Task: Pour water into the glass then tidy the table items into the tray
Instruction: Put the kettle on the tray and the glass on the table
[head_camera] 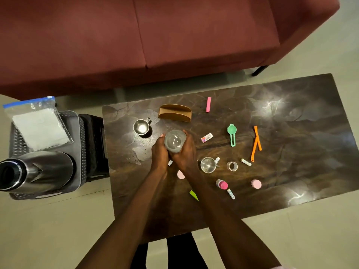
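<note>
Off the tabletop's [291, 117] left edge I see a steel jug [38, 171] lying on a dark tray [81, 152]. My left grip [160, 152] and right grip [184, 154] both wrap the glass [174, 140], standing upright near the tabletop's left end, a steel cup [141, 127] just beside it.

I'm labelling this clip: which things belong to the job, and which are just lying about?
Job: glass, held in both hands (left, right); flask; steel cups; green scoop; orange strap; tape roll; pink bottle.

Lying about: sofa; plastic bag.
</note>
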`<state>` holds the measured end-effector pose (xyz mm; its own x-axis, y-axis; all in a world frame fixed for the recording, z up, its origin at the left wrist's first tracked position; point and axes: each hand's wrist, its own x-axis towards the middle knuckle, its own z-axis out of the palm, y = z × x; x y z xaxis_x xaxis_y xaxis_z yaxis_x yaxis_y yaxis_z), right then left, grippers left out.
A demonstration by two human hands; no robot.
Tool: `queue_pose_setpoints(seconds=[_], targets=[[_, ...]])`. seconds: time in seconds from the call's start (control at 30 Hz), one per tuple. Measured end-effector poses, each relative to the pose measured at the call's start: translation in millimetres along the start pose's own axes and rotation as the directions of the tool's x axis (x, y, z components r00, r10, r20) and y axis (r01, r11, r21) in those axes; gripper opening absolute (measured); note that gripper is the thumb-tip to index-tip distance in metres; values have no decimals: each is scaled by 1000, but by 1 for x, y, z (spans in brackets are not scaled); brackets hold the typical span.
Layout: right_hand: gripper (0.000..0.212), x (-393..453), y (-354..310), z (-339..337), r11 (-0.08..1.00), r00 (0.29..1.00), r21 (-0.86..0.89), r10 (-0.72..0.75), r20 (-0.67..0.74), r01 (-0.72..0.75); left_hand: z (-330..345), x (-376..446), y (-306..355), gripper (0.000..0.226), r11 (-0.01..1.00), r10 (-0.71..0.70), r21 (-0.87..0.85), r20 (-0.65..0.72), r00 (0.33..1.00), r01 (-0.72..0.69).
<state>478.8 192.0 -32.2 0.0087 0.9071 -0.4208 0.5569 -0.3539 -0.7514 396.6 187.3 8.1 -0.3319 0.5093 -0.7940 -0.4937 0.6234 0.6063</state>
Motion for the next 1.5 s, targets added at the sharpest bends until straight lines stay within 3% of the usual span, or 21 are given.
queue_pose_setpoints(seconds=[0.2, 0.4, 0.77, 1.1, 1.5], targets=[[92, 25, -20, 10, 998, 997, -9, -68, -27, 68, 4, 22, 24, 30, 992, 78, -100, -12, 997, -79], [88, 49, -54, 23, 982, 981, -15, -189, -32, 189, -7, 38, 58, 36, 983, 173, -62, -26, 985, -175], [95, 115, -112, 78, 949, 944, -41, -306, 125, 313, -44, 104, 117, 45, 957, 281, -60, -67, 957, -285], [95, 146, -112, 137, 924, 926, -191, -278, 257, 330, -78, 153, 118, 45, 965, 203, -138, -138, 969, -222], [91, 149, -98, 146, 908, 916, -264, -232, 328, 325, -87, 173, 92, 48, 977, 173, -100, -146, 974, -189]])
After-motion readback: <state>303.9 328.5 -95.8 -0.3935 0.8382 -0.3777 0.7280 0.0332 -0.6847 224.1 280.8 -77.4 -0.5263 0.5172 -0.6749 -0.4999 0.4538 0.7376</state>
